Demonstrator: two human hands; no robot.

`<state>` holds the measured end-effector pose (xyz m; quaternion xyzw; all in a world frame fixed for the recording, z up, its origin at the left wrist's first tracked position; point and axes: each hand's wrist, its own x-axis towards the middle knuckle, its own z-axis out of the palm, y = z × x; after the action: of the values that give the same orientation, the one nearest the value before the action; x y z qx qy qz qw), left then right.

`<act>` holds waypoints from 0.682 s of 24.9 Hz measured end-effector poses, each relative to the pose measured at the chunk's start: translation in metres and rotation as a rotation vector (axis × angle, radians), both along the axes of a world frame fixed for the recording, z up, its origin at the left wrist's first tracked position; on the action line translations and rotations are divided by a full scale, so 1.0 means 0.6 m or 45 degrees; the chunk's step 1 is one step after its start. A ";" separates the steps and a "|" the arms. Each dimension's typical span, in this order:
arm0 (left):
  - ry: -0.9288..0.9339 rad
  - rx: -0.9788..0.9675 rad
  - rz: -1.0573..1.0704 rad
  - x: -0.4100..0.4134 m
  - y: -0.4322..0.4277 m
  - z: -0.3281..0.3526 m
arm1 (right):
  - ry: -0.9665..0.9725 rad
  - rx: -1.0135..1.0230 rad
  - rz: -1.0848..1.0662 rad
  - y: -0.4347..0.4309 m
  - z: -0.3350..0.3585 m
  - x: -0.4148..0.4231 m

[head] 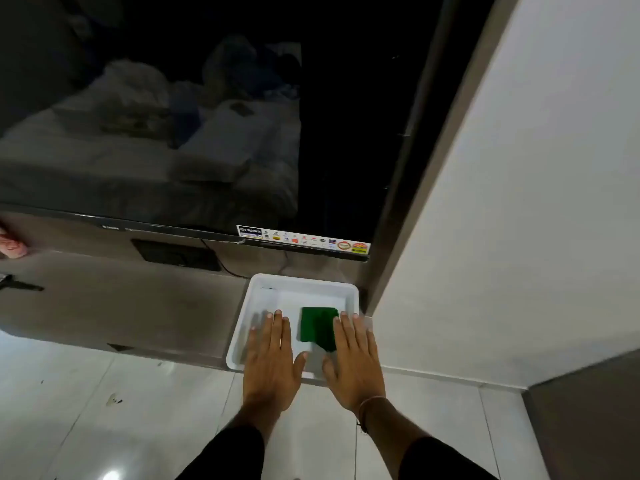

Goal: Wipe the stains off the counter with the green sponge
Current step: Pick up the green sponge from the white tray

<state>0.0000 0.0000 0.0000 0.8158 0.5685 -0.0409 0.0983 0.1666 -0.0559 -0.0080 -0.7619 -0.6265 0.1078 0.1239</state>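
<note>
**Picking up the sponge**

The grey counter (121, 306) is seen under a big dark screen (207, 116). A white tray (301, 284) sits at its right end. The green sponge (317, 327) lies inside. The left hand (272, 362) and right hand (356, 362) are held flat and open above, holding nothing. The sponge should be pinched by its edges and lifted straight up.

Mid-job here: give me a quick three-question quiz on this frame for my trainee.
1. True or false: the green sponge lies inside the white tray.
2. Which hand is nearer the sponge? A) left hand B) right hand
3. Fill in: both hands are flat and ____, gripping nothing.

Key: 1 true; 2 B; 3 open.
</note>
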 end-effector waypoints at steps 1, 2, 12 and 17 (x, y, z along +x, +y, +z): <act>0.025 0.018 0.012 -0.012 0.020 -0.016 | -0.004 -0.038 0.053 0.026 -0.011 -0.014; 0.012 0.013 0.013 -0.019 0.039 -0.024 | -0.023 -0.081 0.095 0.049 -0.025 -0.023; 0.054 -0.083 -0.125 -0.004 0.152 -0.095 | -0.124 -0.308 0.137 0.160 -0.128 -0.028; 0.132 -0.055 -0.158 -0.009 0.146 -0.087 | -0.112 -0.270 0.171 0.157 -0.124 -0.016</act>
<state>-0.0051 0.0877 -0.0521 0.8440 0.5201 -0.1012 0.0835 0.1569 0.0384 -0.0824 -0.7310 -0.6661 0.1479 0.0076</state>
